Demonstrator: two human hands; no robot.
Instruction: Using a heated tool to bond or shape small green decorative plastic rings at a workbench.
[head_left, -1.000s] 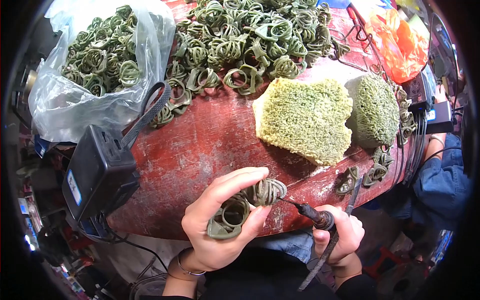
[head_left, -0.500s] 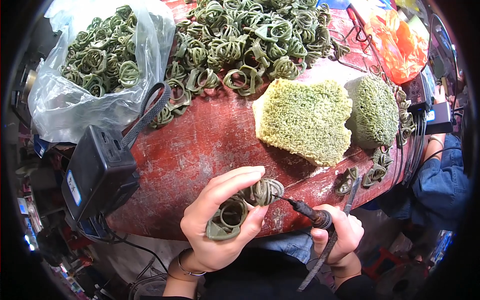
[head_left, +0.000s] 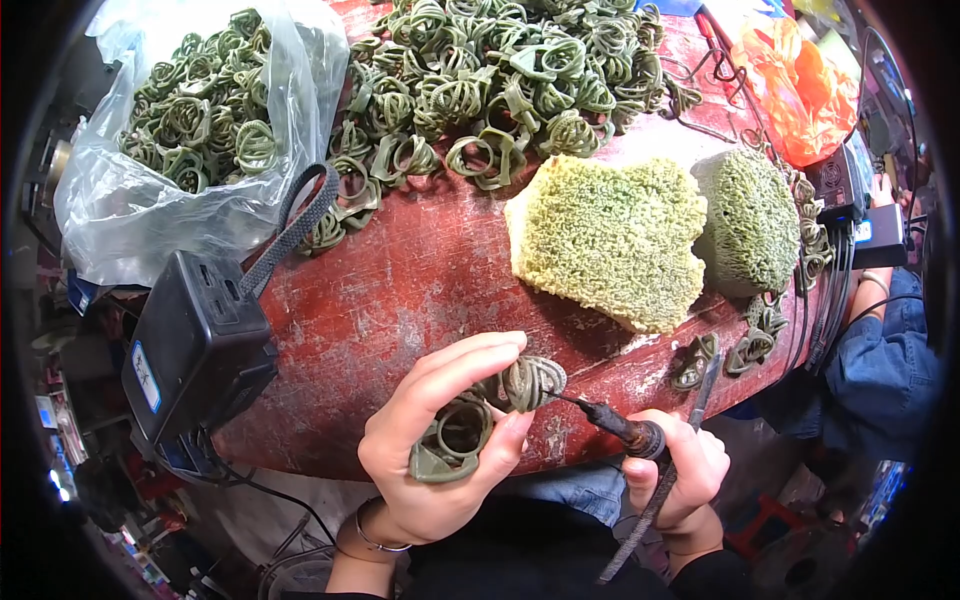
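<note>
My left hand (head_left: pixel 425 440) pinches a green wax ring (head_left: pixel 534 384) with a ribbed, many-banded top between thumb and fingertips. Against its palm rests a second green ring (head_left: pixel 440 463) with a wide round opening. My right hand (head_left: pixel 685 475) is closed round the dark handle of a soldering iron (head_left: pixel 628 428). The iron's thin tip meets the edge of the ribbed ring. A long, slim grey file (head_left: pixel 640 530) also lies in the right hand, crossing the fingers and sticking out both above and below.
A heap of green rings (head_left: pixel 480 80) covers the table's (head_left: pixel 350 330) far side. More fill a clear plastic bag (head_left: pixel 150 230) at far left. Yellow-green sponge (head_left: pixel 610 240) and a round green block (head_left: pixel 750 225) stand right of centre. A black box (head_left: pixel 200 340) stands left; another person's arm (head_left: pixel 868 295) shows right.
Almost nothing differs. The left hand and its rings have shifted very slightly left, with the iron's tip still at the ribbed ring.
</note>
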